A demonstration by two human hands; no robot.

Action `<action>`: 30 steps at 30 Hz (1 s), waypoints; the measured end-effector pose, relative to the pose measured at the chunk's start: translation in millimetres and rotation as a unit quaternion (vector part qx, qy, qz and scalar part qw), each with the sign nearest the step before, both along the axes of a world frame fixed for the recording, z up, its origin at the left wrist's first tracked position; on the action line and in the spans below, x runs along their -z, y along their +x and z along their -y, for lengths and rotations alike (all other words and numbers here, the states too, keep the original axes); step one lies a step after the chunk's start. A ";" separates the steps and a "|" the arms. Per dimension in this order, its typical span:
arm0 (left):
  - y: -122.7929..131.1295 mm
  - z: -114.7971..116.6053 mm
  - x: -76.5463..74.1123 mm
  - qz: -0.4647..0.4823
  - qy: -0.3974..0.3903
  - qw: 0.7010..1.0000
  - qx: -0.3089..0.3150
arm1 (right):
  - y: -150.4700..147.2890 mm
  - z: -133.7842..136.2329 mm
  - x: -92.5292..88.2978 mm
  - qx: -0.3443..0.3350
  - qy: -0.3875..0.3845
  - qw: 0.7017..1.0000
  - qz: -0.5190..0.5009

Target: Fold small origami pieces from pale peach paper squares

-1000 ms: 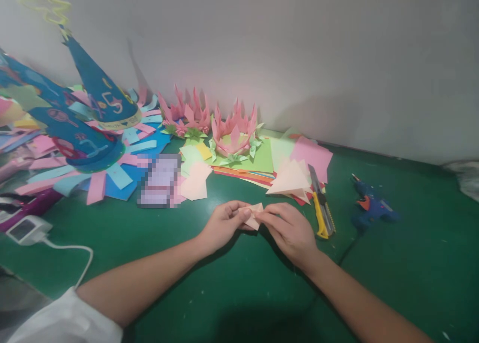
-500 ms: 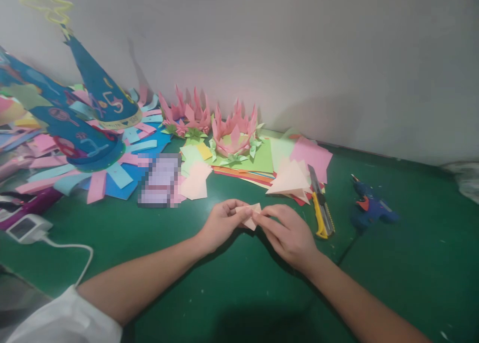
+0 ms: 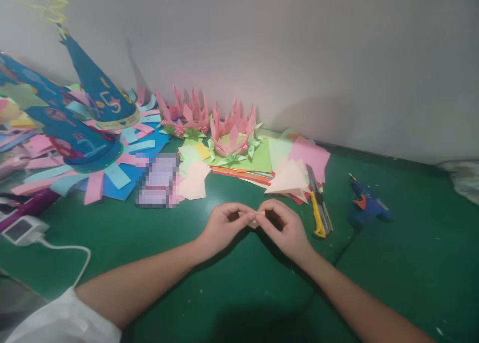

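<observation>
My left hand and my right hand meet just above the green table, fingertips pinched together on a small folded piece of pale pink paper. Most of that paper is hidden by my fingers. A stack of peach folded triangles lies just beyond my right hand. To its right lies a yellow utility knife.
Pink paper lotus flowers stand on sheets of coloured paper by the wall. Blue paper cones with pink and blue strips fill the left. A blue glue gun lies at right, a white charger with cable at left.
My hands have closed tighter round the folded paper, so less of it shows. The fingertips of both hands have come closer together.
</observation>
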State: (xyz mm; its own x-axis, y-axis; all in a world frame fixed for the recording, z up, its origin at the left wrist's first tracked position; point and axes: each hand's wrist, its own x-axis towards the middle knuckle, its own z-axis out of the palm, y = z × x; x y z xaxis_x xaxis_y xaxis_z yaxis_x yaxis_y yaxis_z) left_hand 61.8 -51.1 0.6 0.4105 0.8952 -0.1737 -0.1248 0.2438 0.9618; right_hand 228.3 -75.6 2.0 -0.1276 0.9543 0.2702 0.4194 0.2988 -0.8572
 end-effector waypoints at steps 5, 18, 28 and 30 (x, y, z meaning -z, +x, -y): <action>-2.7 -0.8 -3.3 -0.007 0.046 0.999 0.004 | -1.7 0.5 2.9 -0.005 -0.025 1.000 -0.015; -4.3 -2.9 -1.9 -0.041 -0.007 0.999 0.001 | 0.4 -0.8 5.7 -0.026 -0.112 0.993 0.030; 0.7 -3.6 7.2 0.056 -0.057 0.997 0.017 | -0.1 -1.3 8.5 0.004 -0.100 0.995 0.018; 0.9 -2.5 9.0 0.060 -0.047 0.997 0.010 | -0.4 -1.4 9.1 0.003 -0.100 0.995 0.022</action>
State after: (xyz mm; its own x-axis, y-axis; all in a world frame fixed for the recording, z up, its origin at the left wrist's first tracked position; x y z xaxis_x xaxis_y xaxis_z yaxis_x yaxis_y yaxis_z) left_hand 62.8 -48.6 -8.4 0.4512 0.8688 -0.2041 -0.2321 0.3350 0.9132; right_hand 227.9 -74.2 -7.1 -0.1301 0.9890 0.0701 0.4586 0.1227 -0.8801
